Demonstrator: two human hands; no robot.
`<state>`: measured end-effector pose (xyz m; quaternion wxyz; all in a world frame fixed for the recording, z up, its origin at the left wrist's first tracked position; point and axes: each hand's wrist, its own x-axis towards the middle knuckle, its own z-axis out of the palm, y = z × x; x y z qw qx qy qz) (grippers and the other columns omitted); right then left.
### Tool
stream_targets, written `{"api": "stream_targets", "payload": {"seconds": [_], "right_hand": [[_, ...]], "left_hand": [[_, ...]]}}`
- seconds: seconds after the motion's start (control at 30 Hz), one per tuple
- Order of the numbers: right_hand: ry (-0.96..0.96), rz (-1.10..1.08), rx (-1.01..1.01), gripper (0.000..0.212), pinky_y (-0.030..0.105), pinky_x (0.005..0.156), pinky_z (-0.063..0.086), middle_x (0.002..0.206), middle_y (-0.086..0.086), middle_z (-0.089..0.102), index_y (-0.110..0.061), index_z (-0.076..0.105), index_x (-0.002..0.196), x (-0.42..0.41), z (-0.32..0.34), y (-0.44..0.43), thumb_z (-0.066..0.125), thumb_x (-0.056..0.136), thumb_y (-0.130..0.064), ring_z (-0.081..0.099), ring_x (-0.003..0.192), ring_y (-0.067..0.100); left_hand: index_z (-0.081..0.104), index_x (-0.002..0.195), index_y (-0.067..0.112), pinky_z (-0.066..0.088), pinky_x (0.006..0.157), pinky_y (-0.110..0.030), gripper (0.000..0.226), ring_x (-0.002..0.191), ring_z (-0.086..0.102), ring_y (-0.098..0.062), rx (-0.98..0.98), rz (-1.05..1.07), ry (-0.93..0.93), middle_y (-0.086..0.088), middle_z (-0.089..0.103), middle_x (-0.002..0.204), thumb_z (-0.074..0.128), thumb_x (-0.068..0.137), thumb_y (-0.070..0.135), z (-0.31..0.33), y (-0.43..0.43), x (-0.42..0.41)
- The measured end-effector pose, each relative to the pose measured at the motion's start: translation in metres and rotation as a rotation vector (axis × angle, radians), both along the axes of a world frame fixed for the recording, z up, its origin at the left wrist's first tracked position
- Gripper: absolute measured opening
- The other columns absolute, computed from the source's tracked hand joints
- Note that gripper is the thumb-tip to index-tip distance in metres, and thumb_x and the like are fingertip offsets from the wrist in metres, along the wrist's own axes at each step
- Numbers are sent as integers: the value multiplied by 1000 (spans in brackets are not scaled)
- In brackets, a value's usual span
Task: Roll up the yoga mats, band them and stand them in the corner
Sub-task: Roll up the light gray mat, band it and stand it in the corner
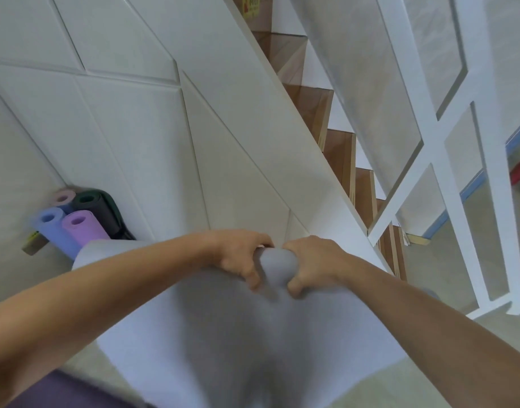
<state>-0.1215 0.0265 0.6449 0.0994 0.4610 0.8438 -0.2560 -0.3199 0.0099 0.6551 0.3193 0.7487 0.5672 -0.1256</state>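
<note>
Both hands meet at the far edge of a pale grey mat: the left hand and right hand each curl fingers around its bunched fold. Four rolled mats stand in the corner beside the white stair panelling.

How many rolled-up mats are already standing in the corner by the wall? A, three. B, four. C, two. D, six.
B: four rolled ends show in the corner, a blue mat, a purple mat, a pink mat and a dark green mat, while both hands grip the grey mat.
</note>
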Motion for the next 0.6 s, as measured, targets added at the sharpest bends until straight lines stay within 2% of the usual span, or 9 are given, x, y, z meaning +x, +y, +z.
{"api": "stream_targets", "payload": {"seconds": [0.07,0.1,0.17,0.27,0.33,0.37,0.43,0.53,0.6], "right_hand": [[111,-49,-171,45,43,77,60,88,-7,71,-28,67,95,2,7,9,86,54,-32,69,79,16],[118,-42,-186,46,44,79,60,89,-7,72,-27,67,97,2,8,12,87,55,-32,70,81,18],[35,17,-58,59,42,81,57,102,-9,69,-33,60,114,-1,9,9,84,60,-38,67,89,18],[-187,153,412,98,38,83,48,125,-7,54,-35,27,147,-3,-1,-6,78,67,-59,56,109,21],[-176,178,549,88,34,75,41,121,-3,55,-31,30,144,-5,-6,-13,73,72,-59,56,108,23],[-143,166,525,75,32,70,39,114,-5,59,-33,38,135,-5,-3,-13,72,73,-56,59,103,22],[-91,140,388,57,31,65,40,94,-9,62,-36,46,115,-7,7,-6,73,68,-53,62,88,20],[1,55,98,50,30,65,48,84,-12,63,-33,56,97,-7,29,5,84,57,-44,62,79,13],[79,10,-91,46,31,70,54,88,-12,69,-31,63,93,-4,37,11,89,55,-36,66,81,12]], "left_hand": [[42,133,27,47,80,-34,88,106,63,-27,363,-147,270,0,61,119,82,59,54,-4,-10,4],[43,130,25,44,75,-33,83,104,63,-30,475,-159,317,-2,62,117,80,62,57,-7,-13,5],[50,119,24,41,70,-32,67,101,65,-32,526,-88,302,-5,66,111,76,65,54,-11,-14,5],[65,104,22,52,68,-29,52,93,68,-27,257,107,37,-3,72,99,83,59,39,1,-4,-7],[71,100,16,58,68,-29,51,90,72,-25,-37,197,-206,-2,76,94,87,53,26,9,0,-16],[72,102,14,59,70,-31,52,90,73,-26,-133,214,-276,-3,77,95,88,53,23,11,0,-19],[66,111,17,60,78,-35,68,95,71,-25,-142,163,-232,-1,74,103,86,48,34,18,-1,-20],[40,138,30,50,86,-35,97,106,62,-23,270,-63,187,4,58,121,84,55,54,20,-12,-16],[33,142,28,48,82,-35,99,107,62,-27,536,-129,335,2,55,124,79,61,62,14,-24,-15]]}}
